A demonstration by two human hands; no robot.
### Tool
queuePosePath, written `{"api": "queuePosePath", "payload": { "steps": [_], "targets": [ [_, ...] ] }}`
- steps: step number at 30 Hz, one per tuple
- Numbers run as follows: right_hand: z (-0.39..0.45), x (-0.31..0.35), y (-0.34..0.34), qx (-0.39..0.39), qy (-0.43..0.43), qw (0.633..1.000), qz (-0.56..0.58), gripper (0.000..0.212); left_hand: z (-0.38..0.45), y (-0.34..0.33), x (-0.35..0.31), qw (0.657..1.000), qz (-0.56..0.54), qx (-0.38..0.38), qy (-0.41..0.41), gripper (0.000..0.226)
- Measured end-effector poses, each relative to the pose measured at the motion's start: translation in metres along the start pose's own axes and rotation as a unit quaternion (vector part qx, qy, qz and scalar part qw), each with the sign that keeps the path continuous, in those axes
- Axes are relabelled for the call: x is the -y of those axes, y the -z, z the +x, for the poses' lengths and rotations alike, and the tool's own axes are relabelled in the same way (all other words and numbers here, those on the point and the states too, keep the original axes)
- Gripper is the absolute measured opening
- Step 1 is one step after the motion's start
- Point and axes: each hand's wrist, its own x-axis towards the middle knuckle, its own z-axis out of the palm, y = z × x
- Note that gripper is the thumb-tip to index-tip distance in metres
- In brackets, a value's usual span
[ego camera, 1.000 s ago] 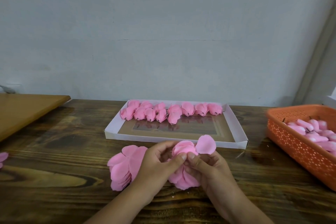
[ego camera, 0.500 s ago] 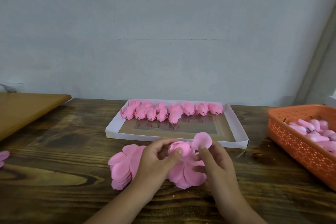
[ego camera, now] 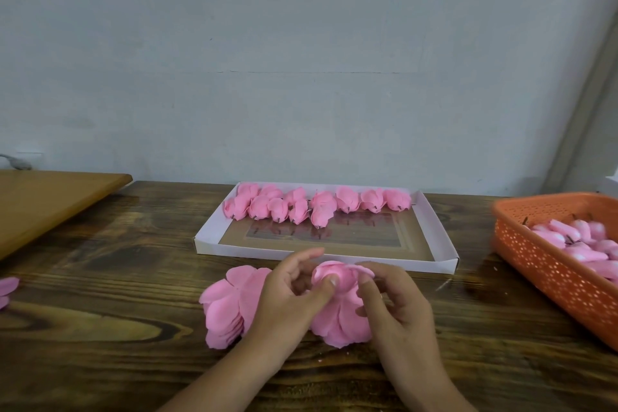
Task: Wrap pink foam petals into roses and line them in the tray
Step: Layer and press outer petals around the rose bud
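A half-wrapped pink foam rose (ego camera: pixel 334 274) sits between my two hands just in front of the tray. My left hand (ego camera: pixel 287 298) pinches its bud with thumb and fingers. My right hand (ego camera: pixel 391 304) holds its right side, folding a petal down against the bud. Loose outer petals (ego camera: pixel 337 324) of the same flower hang below the bud. A stack of flat pink petals (ego camera: pixel 230 304) lies on the table under my left hand. The white tray (ego camera: pixel 438 244) holds a row of several finished roses (ego camera: pixel 317 204) along its far edge.
An orange perforated basket (ego camera: pixel 548 264) with pink bud cores stands at the right. A light wooden board (ego camera: pixel 43 197) lies at the far left. A few stray petals (ego camera: pixel 8 288) sit at the left table edge. A grey wall rises behind the table.
The petal that stood up at the right of the bud has been folded down onto it by my right hand. Both hands have stayed in place in front of the tray.
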Motion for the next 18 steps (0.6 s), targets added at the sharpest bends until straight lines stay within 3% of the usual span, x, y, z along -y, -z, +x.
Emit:
{"api": "queuePosePath", "payload": {
  "steps": [18],
  "targets": [
    [-0.001,0.01,-0.001,0.025,0.042,0.995,-0.083,0.03,0.0,-0.004,0.0,1.0,0.003,0.005,-0.023,0.044]
  ]
}}
